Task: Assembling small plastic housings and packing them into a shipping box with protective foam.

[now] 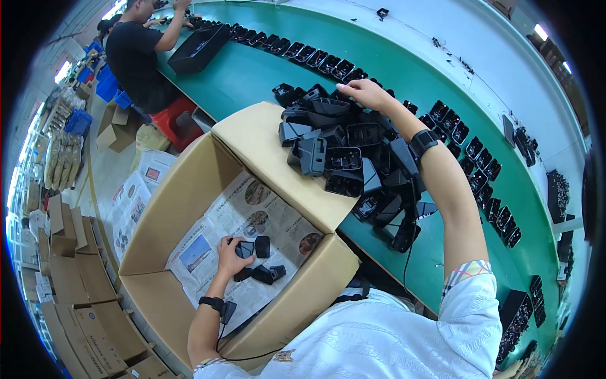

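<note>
My left hand (232, 255) is down inside a large cardboard box (169, 215), its fingers closed round a black plastic housing (245, 249). Right beside it on the newspaper (218, 221) that lines the box lie a few more black pieces (269, 273). On the green table, a heap of black plastic housings (344, 158) spreads over a box flap (252, 129). My right hand (366, 95) is at the far edge of this heap, fingers stretched out toward the left. Its underside is partly hidden, and I see nothing held in it.
Long rows of open black housings (307, 54) stand along the green table (252, 82). A co-worker (136, 57) works at the far left near a black bin (199, 48) and a red stool (178, 120). Flattened cartons (95, 335) lie on the floor at left. A cable (408, 265) hangs from my right wristband.
</note>
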{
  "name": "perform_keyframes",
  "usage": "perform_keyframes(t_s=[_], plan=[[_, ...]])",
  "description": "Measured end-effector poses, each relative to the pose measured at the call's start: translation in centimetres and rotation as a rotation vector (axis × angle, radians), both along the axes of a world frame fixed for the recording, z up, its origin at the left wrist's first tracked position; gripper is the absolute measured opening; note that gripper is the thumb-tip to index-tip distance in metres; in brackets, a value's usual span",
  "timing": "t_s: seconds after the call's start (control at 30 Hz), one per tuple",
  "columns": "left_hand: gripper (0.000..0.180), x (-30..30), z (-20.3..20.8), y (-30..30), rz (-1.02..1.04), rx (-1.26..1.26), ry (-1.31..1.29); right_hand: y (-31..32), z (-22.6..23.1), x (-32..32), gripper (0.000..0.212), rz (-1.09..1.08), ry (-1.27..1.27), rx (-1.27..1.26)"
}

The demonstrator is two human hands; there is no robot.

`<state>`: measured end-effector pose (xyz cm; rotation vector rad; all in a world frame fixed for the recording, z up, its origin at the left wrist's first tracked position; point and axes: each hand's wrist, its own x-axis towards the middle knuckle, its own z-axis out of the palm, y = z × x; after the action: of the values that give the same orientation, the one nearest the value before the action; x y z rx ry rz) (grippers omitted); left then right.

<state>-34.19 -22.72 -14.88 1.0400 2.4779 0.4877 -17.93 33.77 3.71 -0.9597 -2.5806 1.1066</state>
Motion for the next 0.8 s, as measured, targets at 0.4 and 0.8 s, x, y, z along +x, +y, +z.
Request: perform_keyframes(t_s=[0.4,0.8], plan=[[0.059,-5.3,7.7,-5.4,-0.023,0.252,0.055,-14.2,10.2,-4.2,0.035,0.276,0.693,0.231],[0.070,0.8,5.9,-10.3,-0.324,-0.337,-0.183,-42.1,-16.3,-12.2,0.067,1.615,-0.493,0.796]])
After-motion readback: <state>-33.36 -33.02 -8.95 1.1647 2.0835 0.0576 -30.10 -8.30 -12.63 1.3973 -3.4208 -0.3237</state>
